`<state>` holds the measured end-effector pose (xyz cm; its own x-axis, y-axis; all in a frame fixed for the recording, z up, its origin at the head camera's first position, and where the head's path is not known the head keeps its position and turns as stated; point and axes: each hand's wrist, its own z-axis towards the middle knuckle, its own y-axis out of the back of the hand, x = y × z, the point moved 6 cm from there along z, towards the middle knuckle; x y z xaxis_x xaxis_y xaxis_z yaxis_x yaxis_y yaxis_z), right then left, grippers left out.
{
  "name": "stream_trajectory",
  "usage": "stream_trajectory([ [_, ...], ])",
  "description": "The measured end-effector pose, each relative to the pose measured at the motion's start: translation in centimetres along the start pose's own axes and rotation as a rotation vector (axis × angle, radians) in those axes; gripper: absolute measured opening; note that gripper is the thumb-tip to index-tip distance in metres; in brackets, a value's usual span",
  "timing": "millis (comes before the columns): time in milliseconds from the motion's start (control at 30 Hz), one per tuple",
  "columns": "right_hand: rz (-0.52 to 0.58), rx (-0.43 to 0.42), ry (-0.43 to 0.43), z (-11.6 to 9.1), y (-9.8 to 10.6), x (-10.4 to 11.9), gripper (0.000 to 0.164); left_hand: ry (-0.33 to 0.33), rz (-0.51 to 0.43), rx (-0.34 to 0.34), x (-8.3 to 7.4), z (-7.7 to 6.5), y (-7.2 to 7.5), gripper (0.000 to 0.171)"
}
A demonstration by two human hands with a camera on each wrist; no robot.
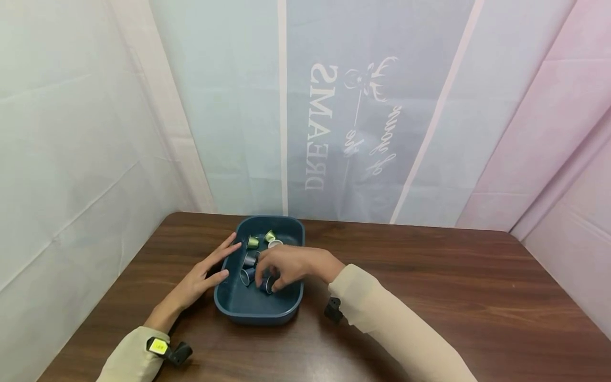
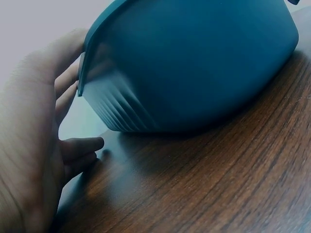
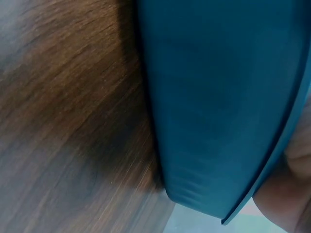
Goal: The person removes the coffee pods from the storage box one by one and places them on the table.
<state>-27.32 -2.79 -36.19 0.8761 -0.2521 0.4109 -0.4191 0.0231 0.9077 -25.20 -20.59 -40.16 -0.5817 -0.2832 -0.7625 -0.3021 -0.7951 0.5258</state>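
A dark blue plastic bin holds several coffee capsules. My right hand reaches down into it over the right rim, thumb and forefinger around a dark blue capsule near the front. Beside those fingers lie another blue capsule and a dark grey capsule. Farther back are two green capsules, one left and one at the centre; a pale capsule is partly covered by my hand. My left hand, fingers extended, touches the bin's left rim.
The bin stands on a brown wood-grain table, near its back edge. Behind it hangs a printed cloth backdrop, with pale cloth on both sides. Each wrist wears a small black camera mount, such as the left camera mount.
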Motion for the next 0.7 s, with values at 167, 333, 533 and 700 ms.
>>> stream_trajectory([
  [167, 0.014, 0.027, -0.012, 0.08, -0.19, -0.02, 0.021, 0.008, 0.006, 0.0, -0.08, 0.03, 0.02, 0.058],
  [333, 0.024, 0.052, -0.032, 0.09, -0.32, -0.07, 0.017, 0.014, 0.011, 0.001, -0.07, 0.07, 0.06, 0.057],
  [533, 0.034, 0.052, -0.04, 0.04, -0.24, -0.1, 0.015, 0.012, 0.018, 0.005, 0.21, 0.08, 0.02, 0.057],
  [700, 0.051, 0.044, -0.028, 0.0, -0.14, -0.05, 0.013, 0.008, 0.012, 0.004, 0.37, 0.05, -0.02, 0.057],
])
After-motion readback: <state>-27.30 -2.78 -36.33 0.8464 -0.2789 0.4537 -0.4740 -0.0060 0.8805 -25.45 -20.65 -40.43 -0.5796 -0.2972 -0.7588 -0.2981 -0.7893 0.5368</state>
